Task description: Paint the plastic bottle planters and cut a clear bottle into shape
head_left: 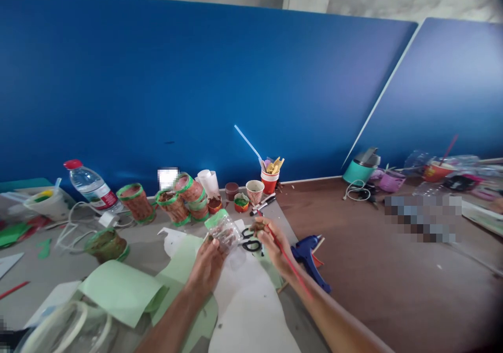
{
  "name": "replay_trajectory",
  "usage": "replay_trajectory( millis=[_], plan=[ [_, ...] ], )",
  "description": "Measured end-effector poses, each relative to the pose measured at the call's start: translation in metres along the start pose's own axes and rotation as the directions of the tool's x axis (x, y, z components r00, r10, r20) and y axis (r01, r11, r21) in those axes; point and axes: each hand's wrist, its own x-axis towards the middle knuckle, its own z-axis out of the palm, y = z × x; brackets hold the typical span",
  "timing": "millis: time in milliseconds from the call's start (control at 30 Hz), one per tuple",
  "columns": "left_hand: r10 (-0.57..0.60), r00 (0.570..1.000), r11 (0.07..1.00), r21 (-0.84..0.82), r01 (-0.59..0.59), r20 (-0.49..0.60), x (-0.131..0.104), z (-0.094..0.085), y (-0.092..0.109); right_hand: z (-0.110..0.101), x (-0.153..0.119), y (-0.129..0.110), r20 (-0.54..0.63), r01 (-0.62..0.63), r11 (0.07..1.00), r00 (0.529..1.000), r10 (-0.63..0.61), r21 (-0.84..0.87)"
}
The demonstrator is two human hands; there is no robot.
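Note:
My left hand is closed round a clear plastic container, which has a green band at one end and brown smears on it. It is held tilted above the white paper. My right hand, just to the right, grips a paintbrush with a thin red handle that runs back along my forearm. Brown stains show near its fingertips, and the brush tip is hard to make out. Black-handled scissors lie between the two hands. Beneath them are white paper and green paper.
Several brown-painted cups with green rims stand behind my left hand, near a water bottle. Small paint pots and a red cup of sticks line the back. A blue glue gun lies right of my right hand.

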Motion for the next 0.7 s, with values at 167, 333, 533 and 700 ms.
replay_trajectory(
  millis=[167, 333, 533, 700],
  plan=[
    [0.026, 0.999, 1.0, 0.016, -0.026, 0.026, -0.003, 0.008, 0.003, 0.009, -0.015, 0.006, 0.189, 0.09, 0.935, 0.982, -0.025, -0.343],
    [0.025, 0.999, 1.0, 0.013, -0.026, 0.036, -0.005, 0.012, 0.0, 0.013, -0.021, 0.006, 0.251, 0.165, 0.878, 0.967, -0.053, -0.449],
    [-0.003, 0.998, 0.999, 0.037, 0.0, 0.06, -0.01, 0.015, -0.007, 0.015, -0.023, 0.01, 0.245, 0.216, 0.831, 0.964, -0.1, -0.513],
    [0.015, 0.995, 0.995, 0.096, -0.024, 0.096, -0.012, 0.012, -0.009, 0.016, -0.026, 0.01, 0.251, 0.256, 0.804, 0.958, -0.138, -0.536]
  ],
)
